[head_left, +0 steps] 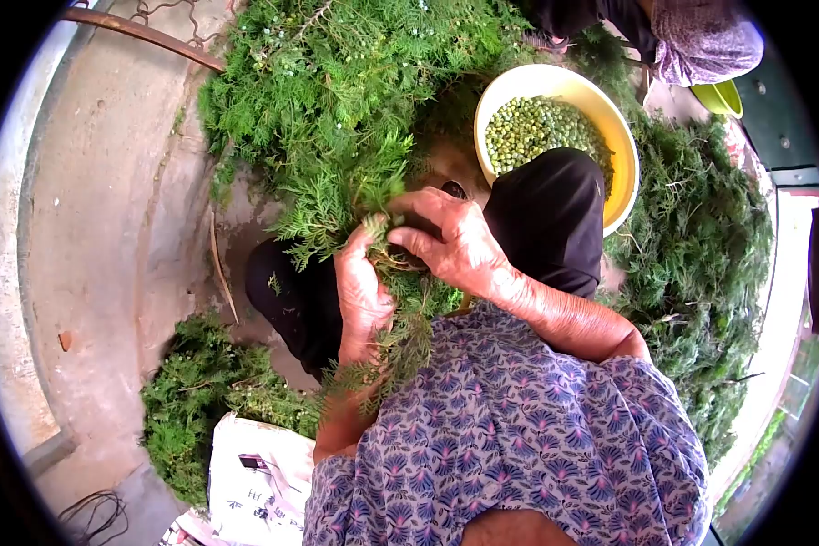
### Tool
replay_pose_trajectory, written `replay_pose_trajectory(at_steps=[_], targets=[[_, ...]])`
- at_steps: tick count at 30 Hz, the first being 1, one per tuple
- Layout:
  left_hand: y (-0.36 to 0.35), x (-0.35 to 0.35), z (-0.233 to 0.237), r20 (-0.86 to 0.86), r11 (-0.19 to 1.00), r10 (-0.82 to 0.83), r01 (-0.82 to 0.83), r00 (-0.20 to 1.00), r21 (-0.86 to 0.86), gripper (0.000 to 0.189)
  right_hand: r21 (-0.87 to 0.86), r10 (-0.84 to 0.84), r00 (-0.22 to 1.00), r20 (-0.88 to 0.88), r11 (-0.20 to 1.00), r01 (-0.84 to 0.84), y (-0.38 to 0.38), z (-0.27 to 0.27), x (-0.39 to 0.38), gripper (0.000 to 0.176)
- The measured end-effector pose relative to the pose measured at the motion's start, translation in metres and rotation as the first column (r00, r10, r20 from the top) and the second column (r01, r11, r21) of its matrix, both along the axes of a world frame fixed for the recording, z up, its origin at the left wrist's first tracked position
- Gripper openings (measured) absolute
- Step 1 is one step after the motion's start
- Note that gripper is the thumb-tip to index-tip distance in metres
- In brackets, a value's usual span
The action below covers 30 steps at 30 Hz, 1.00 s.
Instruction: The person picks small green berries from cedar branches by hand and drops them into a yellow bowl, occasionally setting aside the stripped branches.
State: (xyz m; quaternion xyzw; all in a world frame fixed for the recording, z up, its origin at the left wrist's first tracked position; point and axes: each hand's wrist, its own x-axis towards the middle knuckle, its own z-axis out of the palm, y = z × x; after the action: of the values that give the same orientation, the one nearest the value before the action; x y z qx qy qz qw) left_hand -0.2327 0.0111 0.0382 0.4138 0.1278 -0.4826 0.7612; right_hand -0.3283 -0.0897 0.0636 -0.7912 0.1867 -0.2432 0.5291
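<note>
Two hands at it, left hand (364, 287) and right hand (460, 241) pinching a feathery green sprig (378, 189) above the lap, round green berries (541, 127) part-filling the yellow plastic basin (607, 114), the big leafy green heap (309, 82) seemingly left to go!

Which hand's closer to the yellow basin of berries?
Right. In view, the right hand is below and left of the yellow basin; the left hand is farther left, pinching a green sprig.

left hand (364, 289): pinching | right hand (453, 238): fingers curled | hands close together
</note>
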Motion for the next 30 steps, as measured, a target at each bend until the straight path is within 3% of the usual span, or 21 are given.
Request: replay_pose_trajectory(at_steps=[2,5,6,7,8,9,12,13,17,18,19,22,25,26,27,29,30], targets=[[0.002,0.000,-0.006,-0.046,0.999,-0.035,0.035,0.998,0.011,0.022,0.050,-0.065,0.997,-0.039,0.997,0.067,0.002,0.000,0.000,0.025],[-0.003,-0.008,0.007,0.275,0.990,-0.046,0.007,0.960,0.144,0.046,0.227,-0.140,0.990,-0.003,0.964,0.137,-0.002,-0.013,0.003,0.019],[-0.002,-0.006,0.004,0.130,0.985,-0.004,-0.019,0.991,0.173,0.052,0.441,-0.178,0.984,-0.020,0.881,0.169,-0.004,-0.009,0.005,0.017],[0.003,-0.006,0.006,0.061,0.999,-0.038,0.039,0.997,-0.018,0.055,0.631,-0.214,0.976,-0.045,0.751,0.194,-0.006,-0.006,0.008,0.015],[0.004,-0.004,0.010,0.114,0.990,-0.083,0.095,0.990,-0.108,0.055,0.706,-0.257,0.965,0.046,0.692,0.150,-0.005,-0.007,0.010,0.014],[0.003,-0.003,0.017,0.171,0.969,-0.122,0.155,0.978,-0.194,0.055,0.704,-0.257,0.965,0.045,0.694,0.152,-0.004,-0.008,0.012,0.014],[0.002,-0.015,0.005,0.443,0.986,-0.134,0.165,0.887,-0.033,0.056,0.670,-0.301,0.952,0.060,0.719,0.185,0.000,-0.010,0.013,0.015],[0.001,-0.015,-0.003,0.594,0.975,-0.223,0.173,0.773,0.141,0.055,0.581,-0.273,0.961,0.046,0.790,0.196,0.001,-0.014,0.012,0.015],[-0.001,-0.020,-0.015,0.693,0.984,-0.179,0.120,0.698,0.134,0.050,0.269,-0.198,0.980,0.022,0.945,0.185,0.001,-0.012,0.014,0.019],[-0.004,-0.024,-0.011,0.790,0.986,-0.159,0.060,0.592,0.153,0.048,0.141,-0.191,0.981,0.016,0.972,0.187,0.001,-0.010,0.014,0.022],[-0.005,-0.026,-0.008,0.870,0.987,-0.142,-0.001,0.473,0.162,0.047,0.140,-0.192,0.981,0.016,0.972,0.188,0.001,-0.007,0.014,0.022],[-0.002,-0.026,-0.012,0.883,0.964,-0.232,-0.025,0.408,0.265,0.040,-0.100,-0.094,0.995,0.021,0.990,0.096,0.001,-0.002,0.015,0.019],[0.001,-0.027,-0.010,0.893,0.966,-0.234,-0.015,0.385,0.260,0.028,-0.184,-0.076,0.997,-0.004,0.980,0.074,-0.003,0.000,0.016,0.018],[0.009,-0.024,-0.001,0.868,0.879,-0.463,-0.033,0.181,0.475,0.019,-0.137,-0.043,0.997,-0.067,0.990,0.034,-0.008,0.000,0.017,0.018],[-0.001,-0.019,-0.007,0.972,0.960,-0.232,-0.168,-0.039,0.222,0.016,-0.046,-0.027,0.991,-0.130,0.999,0.021,-0.012,0.004,0.018,0.018],[0.004,-0.017,-0.001,0.857,0.945,-0.313,0.042,0.409,0.325,0.018,0.463,0.012,1.000,-0.003,0.886,-0.010,-0.014,0.003,0.025,0.018],[0.006,-0.013,0.005,0.773,0.926,-0.366,0.116,0.518,0.360,0.020,0.642,0.053,0.998,-0.023,0.767,-0.026,-0.018,0.002,0.026,0.022]])
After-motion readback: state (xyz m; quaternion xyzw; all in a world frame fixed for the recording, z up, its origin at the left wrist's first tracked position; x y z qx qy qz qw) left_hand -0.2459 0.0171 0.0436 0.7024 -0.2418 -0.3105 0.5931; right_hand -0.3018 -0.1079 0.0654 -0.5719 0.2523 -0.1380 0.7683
